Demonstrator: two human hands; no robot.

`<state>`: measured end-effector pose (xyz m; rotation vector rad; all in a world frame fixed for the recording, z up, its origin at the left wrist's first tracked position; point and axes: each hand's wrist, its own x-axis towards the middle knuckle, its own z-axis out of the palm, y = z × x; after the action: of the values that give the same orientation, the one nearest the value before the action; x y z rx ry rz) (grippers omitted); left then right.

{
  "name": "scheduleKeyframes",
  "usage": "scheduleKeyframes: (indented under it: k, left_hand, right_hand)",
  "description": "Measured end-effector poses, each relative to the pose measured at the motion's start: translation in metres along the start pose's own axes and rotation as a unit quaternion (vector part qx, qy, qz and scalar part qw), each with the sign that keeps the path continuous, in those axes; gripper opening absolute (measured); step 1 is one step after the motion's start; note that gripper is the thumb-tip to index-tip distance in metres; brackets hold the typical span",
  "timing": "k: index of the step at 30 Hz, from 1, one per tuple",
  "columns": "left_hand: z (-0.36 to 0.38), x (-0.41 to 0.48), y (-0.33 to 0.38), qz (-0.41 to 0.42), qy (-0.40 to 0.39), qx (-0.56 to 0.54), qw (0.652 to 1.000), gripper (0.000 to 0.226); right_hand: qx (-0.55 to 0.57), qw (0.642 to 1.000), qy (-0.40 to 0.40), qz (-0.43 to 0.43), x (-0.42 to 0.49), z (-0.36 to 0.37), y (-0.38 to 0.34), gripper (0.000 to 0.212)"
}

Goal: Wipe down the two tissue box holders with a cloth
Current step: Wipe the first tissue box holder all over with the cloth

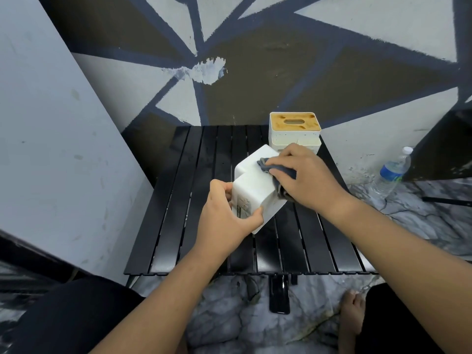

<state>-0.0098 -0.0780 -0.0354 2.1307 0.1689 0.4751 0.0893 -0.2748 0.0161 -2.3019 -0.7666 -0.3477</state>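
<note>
Gripping a tilted white tissue box holder (pixel 251 186) over the middle of a black slatted table (pixel 176 226), the left hand (pixel 224 215) curls round its near end. The right hand (pixel 306 180) clutches a bunched grey cloth (pixel 268 168) against its upper face. The second holder (pixel 293 135), wood-lidded, stands upright at the table's far edge. Bare slats lie open to the left and nearer. A water bottle (pixel 393 172) stands on the floor at right, its blue label unreadable.

Black slatted table (pixel 178 213). A lidded holder (pixel 283 137) stands upright at the far right edge. A tilted holder (pixel 255 185) is mid-table, its near corner low over the slats; contact cannot be told. The table stands on a marbled floor (pixel 217 318).
</note>
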Motion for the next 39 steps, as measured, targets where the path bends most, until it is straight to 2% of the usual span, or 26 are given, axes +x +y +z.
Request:
scheduleKeyframes:
  k: [2,4,6,10,14,18,23,29,35,37,39]
  left_hand:
    - [0.001,0.000,0.000,-0.003,0.000,-0.001,1.000,0.069]
    - [0.002,0.000,0.000,-0.006,0.002,-0.005,1.000,0.068]
    - [0.002,0.001,0.000,-0.009,0.002,-0.006,1.000,0.066]
    - [0.001,0.000,0.001,-0.007,-0.001,-0.005,1.000,0.069]
    - [0.001,0.000,0.000,-0.008,-0.003,-0.007,1.000,0.069]
    - [0.002,0.002,0.001,-0.009,-0.004,-0.002,1.000,0.070]
    - [0.002,0.001,0.000,-0.007,-0.002,0.011,1.000,0.070]
    - [0.002,0.002,0.000,-0.004,-0.002,0.018,1.000,0.069]
    - [-0.002,0.004,-0.001,-0.004,-0.015,0.010,1.000,0.070]
    - [-0.002,0.005,-0.003,-0.002,-0.016,0.009,1.000,0.069]
    - [-0.002,0.005,-0.002,-0.006,-0.015,0.006,1.000,0.069]
  right_hand:
    - [-0.007,1.000,-0.001,-0.026,-0.001,0.006,-0.011,0.023]
    - [0.003,0.994,-0.041,-0.105,-0.009,0.014,-0.026,0.022]
    - [0.000,0.987,-0.072,-0.142,-0.006,0.015,-0.030,0.021]
    - [-0.022,0.997,-0.022,-0.064,0.014,0.013,-0.018,0.024]
    - [-0.034,0.991,-0.051,-0.117,0.012,0.014,-0.024,0.024]
    - [-0.025,0.996,-0.050,-0.065,0.023,0.014,-0.024,0.026]
    - [-0.019,0.988,-0.137,-0.076,0.030,-0.007,-0.019,0.025]
    - [-0.045,0.992,-0.080,-0.083,0.038,0.013,-0.026,0.024]
    - [-0.006,0.983,-0.173,-0.063,0.023,-0.023,-0.006,0.025]
    - [-0.011,0.991,-0.133,-0.031,0.014,-0.028,0.014,0.026]
    - [-0.035,0.998,-0.047,0.029,0.006,-0.024,0.028,0.025]
